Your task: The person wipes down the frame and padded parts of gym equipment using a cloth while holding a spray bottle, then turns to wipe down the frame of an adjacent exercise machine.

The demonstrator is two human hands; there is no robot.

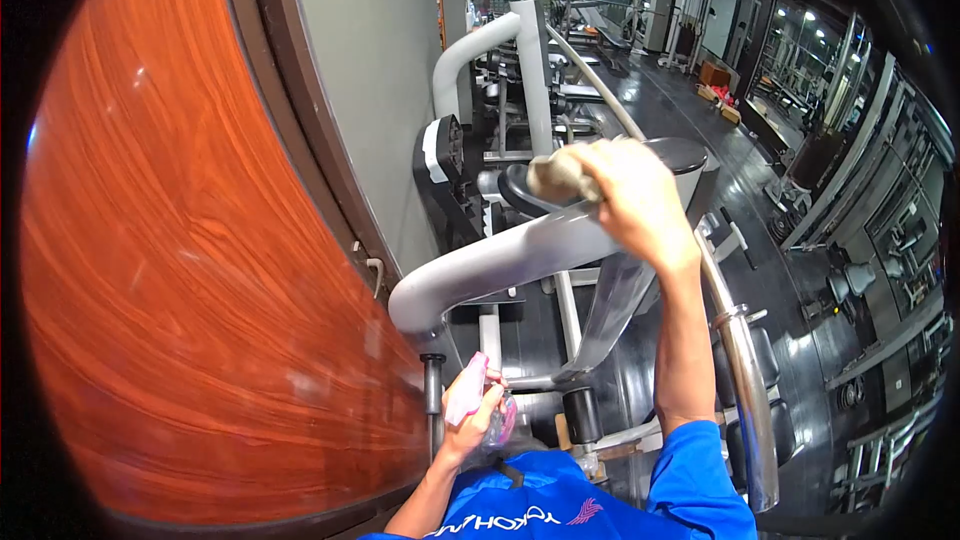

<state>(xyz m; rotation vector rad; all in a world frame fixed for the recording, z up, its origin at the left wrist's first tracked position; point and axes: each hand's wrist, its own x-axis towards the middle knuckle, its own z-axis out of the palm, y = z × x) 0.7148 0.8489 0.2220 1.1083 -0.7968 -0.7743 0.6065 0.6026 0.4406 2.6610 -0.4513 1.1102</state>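
Right hand [638,202] is closed around a crumpled cloth [560,178], with the fingers bent together and pressing its folds. The cloth looks greyish beige, soft and bunched into a small lump, and its outline is a little blurred. It is over the upper part of a thick silver-grey tube [500,265] of an exercise machine, beside a black pad [678,154]; whether it touches the tube, I cannot tell. Left hand [468,432] is lower, near the body, and the fingers are curled around a spray bottle [478,385]. This bottle has a pink and whitish head, and a transparent lower part with some pink on it, partly hidden by the hand. Below both hands is a blue shirt [600,495] with white letters. To the right of the raised arm, a shiny metal bar [750,410] curves downward. To the left stands a glossy reddish wood panel [200,240]. Farther away, more gym machines [590,15] stand on the dark floor [655,105]
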